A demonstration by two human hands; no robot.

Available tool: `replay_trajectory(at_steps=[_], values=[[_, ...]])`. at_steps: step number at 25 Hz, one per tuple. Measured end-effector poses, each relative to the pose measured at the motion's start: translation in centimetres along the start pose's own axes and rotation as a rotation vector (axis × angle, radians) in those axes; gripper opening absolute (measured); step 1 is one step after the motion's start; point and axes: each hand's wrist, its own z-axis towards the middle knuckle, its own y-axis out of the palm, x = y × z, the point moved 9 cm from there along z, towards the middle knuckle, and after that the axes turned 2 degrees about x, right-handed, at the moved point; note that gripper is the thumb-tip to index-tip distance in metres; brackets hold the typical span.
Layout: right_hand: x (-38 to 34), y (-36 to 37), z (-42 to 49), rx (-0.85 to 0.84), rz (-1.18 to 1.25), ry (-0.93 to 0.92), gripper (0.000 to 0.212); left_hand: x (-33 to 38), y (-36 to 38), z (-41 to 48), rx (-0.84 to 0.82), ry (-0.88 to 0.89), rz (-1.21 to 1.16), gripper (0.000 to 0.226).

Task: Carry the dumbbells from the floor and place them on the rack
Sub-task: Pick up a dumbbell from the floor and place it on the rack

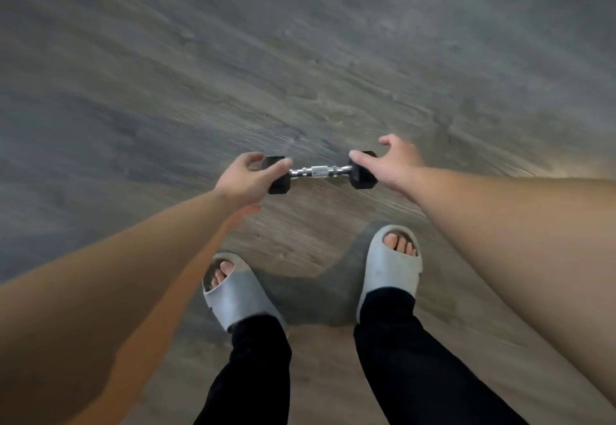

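Observation:
One dumbbell (320,171) with black hexagonal heads and a knurled chrome handle lies crosswise in front of my feet, sharp against the blurred floor. I cannot tell whether it rests on the floor or is lifted. My left hand (245,177) grips its left head between thumb and fingers. At the outer end of the right head is my right hand (396,166), with the thumb resting on the head and the fingers spread and loosely curved. No rack is in view.
Grey-brown wood-grain floor (300,57) fills the view, streaked by motion blur. My feet in grey slides (233,294) and black trousers stand just behind the dumbbell, with a dark shadow between them.

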Motion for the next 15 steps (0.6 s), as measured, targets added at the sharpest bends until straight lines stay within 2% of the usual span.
replay_trajectory(at_steps=[2, 3, 5, 8, 11, 15], values=[[1.5, 2.6, 2.9, -0.011, 0.065, 0.046, 0.086, -0.4, 1.9, 3.5, 0.029, 0.039, 0.052, 0.097], [2.1, 4.0, 4.2, -0.016, 0.116, 0.068, 0.077, -0.9, 2.6, 5.2, 0.055, 0.05, 0.073, 0.096], [3.1, 5.6, 6.1, 0.02, 0.202, 0.091, 0.06, -1.8, 3.2, 7.7, 0.1, 0.069, 0.085, 0.084], [3.6, 6.1, 6.9, 0.06, 0.26, 0.08, 0.05, -2.6, 2.9, 8.5, 0.093, 0.073, 0.075, 0.061], [2.8, 4.5, 3.9, 0.049, 0.28, 0.105, 0.049, -2.1, 1.5, 5.4, 0.074, 0.046, 0.062, 0.055], [-1.4, -0.4, -5.7, 0.006, 0.285, 0.079, 0.04, 1.0, -3.9, -4.2, 0.098, 0.05, 0.057, 0.049]])
